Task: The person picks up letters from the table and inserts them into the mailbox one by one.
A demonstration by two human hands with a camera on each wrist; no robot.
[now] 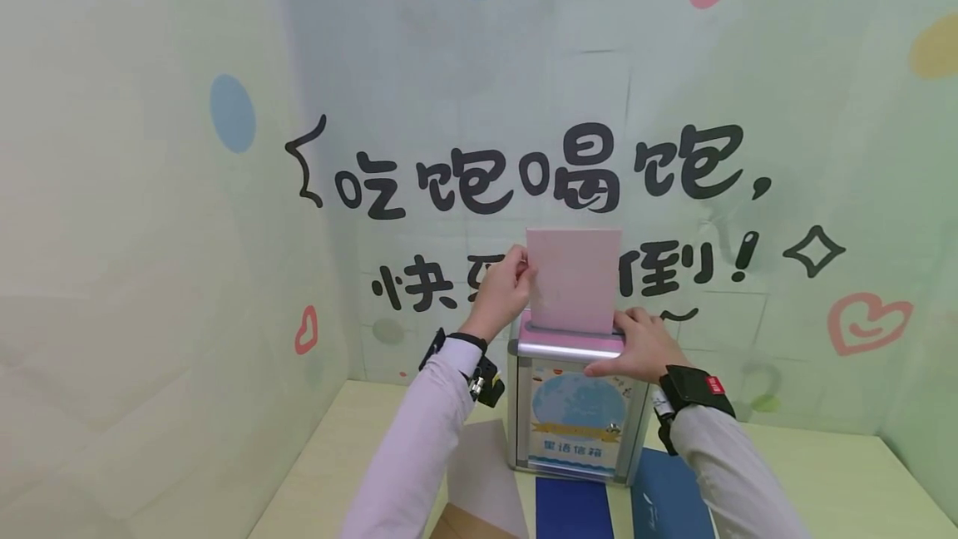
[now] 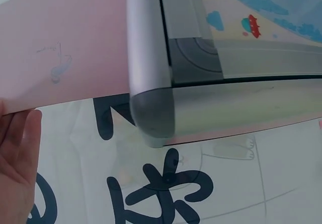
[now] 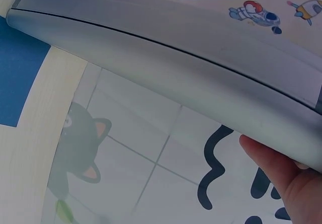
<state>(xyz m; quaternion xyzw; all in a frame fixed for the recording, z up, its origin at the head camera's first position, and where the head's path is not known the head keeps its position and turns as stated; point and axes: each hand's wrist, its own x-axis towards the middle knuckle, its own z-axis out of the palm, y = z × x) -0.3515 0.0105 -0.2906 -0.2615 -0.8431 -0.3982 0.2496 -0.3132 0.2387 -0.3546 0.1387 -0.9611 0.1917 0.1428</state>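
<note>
An envelope (image 1: 574, 281) stands in the box's (image 1: 572, 410) top slot, sheets (image 1: 574, 508) lying before it.

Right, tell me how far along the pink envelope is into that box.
Done: the pink envelope has its lower edge in the slot on top of the metal box. In hand: the left hand pinches its left edge, and the right hand rests on the box top, steadying it. Left: most of the envelope stands above the slot, not yet pushed in.

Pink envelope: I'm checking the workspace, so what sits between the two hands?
In the head view, the pink envelope stands in the letter box slot, between the left hand and right hand.
</note>
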